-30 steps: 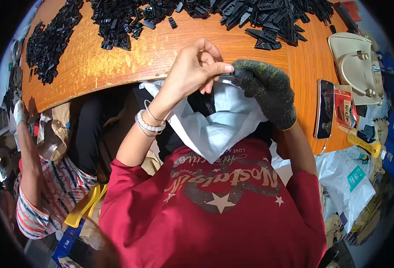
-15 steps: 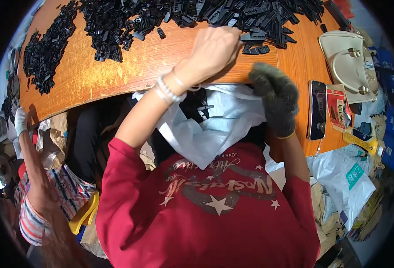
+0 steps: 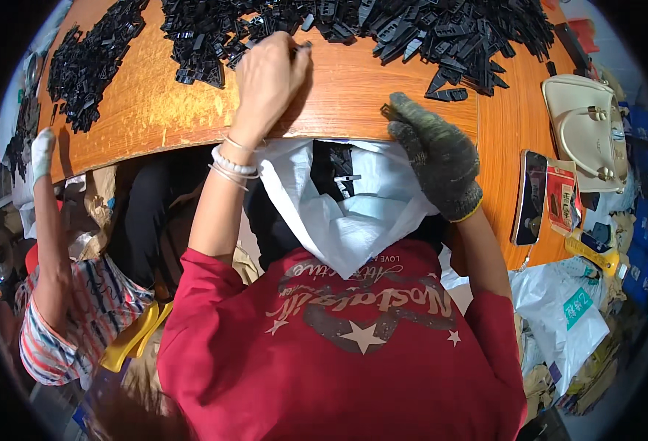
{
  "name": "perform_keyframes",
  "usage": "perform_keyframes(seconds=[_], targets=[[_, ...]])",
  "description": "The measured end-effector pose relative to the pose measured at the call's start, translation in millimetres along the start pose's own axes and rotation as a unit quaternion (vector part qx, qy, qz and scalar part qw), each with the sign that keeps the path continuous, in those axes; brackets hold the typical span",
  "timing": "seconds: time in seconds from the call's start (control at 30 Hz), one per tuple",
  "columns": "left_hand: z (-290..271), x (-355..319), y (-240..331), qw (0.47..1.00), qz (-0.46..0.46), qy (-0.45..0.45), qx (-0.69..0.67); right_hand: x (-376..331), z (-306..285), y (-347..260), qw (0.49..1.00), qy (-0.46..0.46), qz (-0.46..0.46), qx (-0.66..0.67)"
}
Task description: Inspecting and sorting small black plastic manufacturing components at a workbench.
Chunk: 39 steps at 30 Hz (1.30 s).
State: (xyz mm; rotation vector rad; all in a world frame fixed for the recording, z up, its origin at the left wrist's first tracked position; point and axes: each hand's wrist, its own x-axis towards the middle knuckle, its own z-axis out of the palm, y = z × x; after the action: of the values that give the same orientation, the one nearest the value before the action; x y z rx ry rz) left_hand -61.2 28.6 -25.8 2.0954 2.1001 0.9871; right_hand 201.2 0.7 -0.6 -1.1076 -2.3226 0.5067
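Observation:
My bare left hand (image 3: 271, 81), with bracelets at the wrist, is over the table at the front of the black plastic parts. Its fingers are curled, and a small black plastic part (image 3: 304, 46) pokes out at the thumb. On my right hand (image 3: 441, 158) is a dark grey-green knit glove. Its fingertips pinch what looks like another small black part (image 3: 387, 111), just above the table edge. Below, a white sack (image 3: 353, 228) hangs open between the table and my lap. Black parts (image 3: 344, 180) lie inside it.
Heaps of black parts (image 3: 441, 37) cover the table's (image 3: 192, 110) far side. At right are a phone (image 3: 530, 197), a red packet (image 3: 563, 195) and a cream handbag (image 3: 585, 125). A co-worker in a striped top (image 3: 81, 316) reaches a white-gloved hand (image 3: 42, 151) to the left edge.
My left hand has moved left from the large right heap toward the middle heap. My right hand has shifted slightly left, over the sack's right side, its fingers now pointing left.

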Motion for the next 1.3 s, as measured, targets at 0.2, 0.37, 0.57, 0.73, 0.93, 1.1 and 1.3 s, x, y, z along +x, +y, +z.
perform_keyframes(seconds=[0.2, 0.37, 0.57, 0.73, 0.93, 1.1, 1.3], targets=[[0.0, -26.2, 53.0, 0.947, 0.070, -0.214, -0.228, 7.3, -13.3, 16.2, 0.993, -0.008, 0.023, 0.113], [0.0, -24.6, 52.1, 0.946, 0.076, -0.214, -0.232, 18.6, -14.8, 16.4, 0.994, -0.038, 0.010, 0.101], [2.3, -25.4, 50.2, 0.949, 0.101, -0.202, -0.220, 32.1, -20.6, 5.2, 0.993, -0.107, 0.036, 0.033], [3.5, -26.6, 46.6, 0.943, 0.098, -0.203, -0.246, 53.3, -37.6, -21.4, 0.977, -0.201, 0.022, -0.068], [2.8, -31.5, 44.1, 0.929, 0.050, -0.205, -0.303, 67.8, -44.9, -19.9, 0.956, -0.276, 0.019, -0.099], [10.3, -32.3, 43.9, 0.931, 0.101, -0.157, -0.314, 43.0, -32.9, 25.4, 0.951, -0.240, -0.110, -0.159], [8.0, -35.7, 42.7, 0.928, 0.128, -0.126, -0.327, 50.3, -27.6, -5.2, 0.924, -0.320, -0.138, -0.157]])
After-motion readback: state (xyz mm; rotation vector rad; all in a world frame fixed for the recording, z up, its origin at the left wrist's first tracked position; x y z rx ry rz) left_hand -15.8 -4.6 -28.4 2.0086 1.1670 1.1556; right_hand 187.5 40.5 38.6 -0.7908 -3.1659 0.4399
